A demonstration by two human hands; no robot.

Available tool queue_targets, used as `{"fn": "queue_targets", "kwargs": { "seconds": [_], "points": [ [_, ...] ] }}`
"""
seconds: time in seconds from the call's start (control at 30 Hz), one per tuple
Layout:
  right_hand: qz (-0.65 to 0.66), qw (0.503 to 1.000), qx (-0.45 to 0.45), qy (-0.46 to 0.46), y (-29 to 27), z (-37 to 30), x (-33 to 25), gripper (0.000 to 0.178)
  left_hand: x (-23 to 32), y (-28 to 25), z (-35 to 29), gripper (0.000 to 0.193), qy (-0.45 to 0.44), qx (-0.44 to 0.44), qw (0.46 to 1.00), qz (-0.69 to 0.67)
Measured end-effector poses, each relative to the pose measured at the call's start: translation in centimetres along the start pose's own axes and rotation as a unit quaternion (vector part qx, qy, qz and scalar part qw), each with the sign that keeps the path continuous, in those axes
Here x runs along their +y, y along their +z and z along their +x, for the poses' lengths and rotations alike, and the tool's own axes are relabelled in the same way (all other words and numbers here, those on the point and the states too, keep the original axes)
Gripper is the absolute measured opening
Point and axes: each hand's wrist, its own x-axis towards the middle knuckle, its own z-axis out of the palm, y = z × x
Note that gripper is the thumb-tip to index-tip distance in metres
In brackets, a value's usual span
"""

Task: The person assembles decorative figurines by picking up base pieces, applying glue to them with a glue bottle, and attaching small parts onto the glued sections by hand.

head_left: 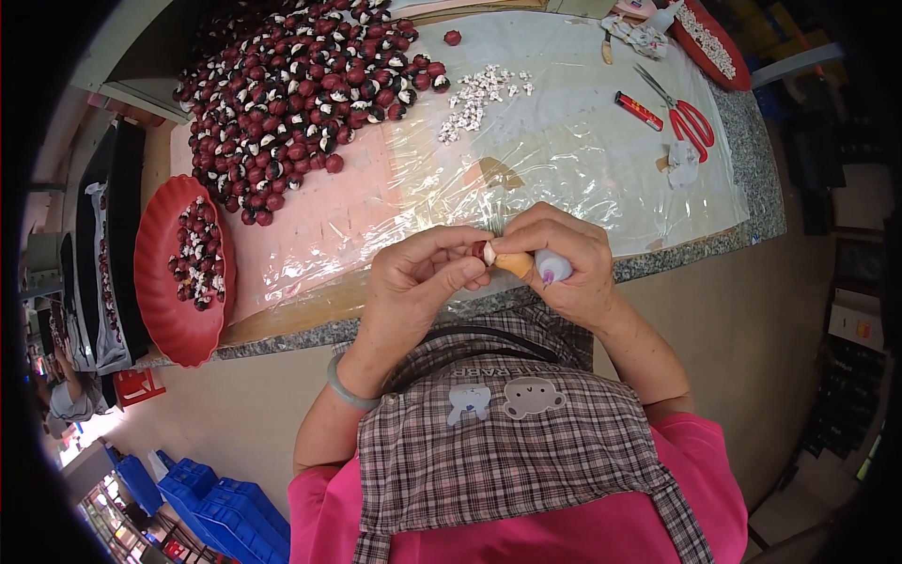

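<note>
Red-and-white piece (483,253) sits just above the worktable's (763,179) near edge, pinched between the left hand's (409,273) thumb and forefinger. Its white side points right; rounded and partly hidden, it shows no clear long axis. The right hand's (590,261) fingers curl around a whitish bottle (554,265), round end facing upward.

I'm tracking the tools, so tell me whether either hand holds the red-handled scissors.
No, the scissors lie on the plastic sheet, apart from the left hand and right hand.
</note>
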Motion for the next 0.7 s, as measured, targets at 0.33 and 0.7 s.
{"fn": "queue_targets", "kwargs": {
  "seconds": [0.33,0.7],
  "points": [
    [0.199,0.972,0.003,0.121,0.8,-0.5,0.7,0.024,-0.2,0.2,0.0,0.028,0.022,0.002,1.0,-0.022],
    [0.105,0.991,-0.007,0.088,0.7,-0.2,0.5,0.028,-1.1,0.4,0.2,0.018,0.073,0.027,0.997,0.024]
  ]
}}
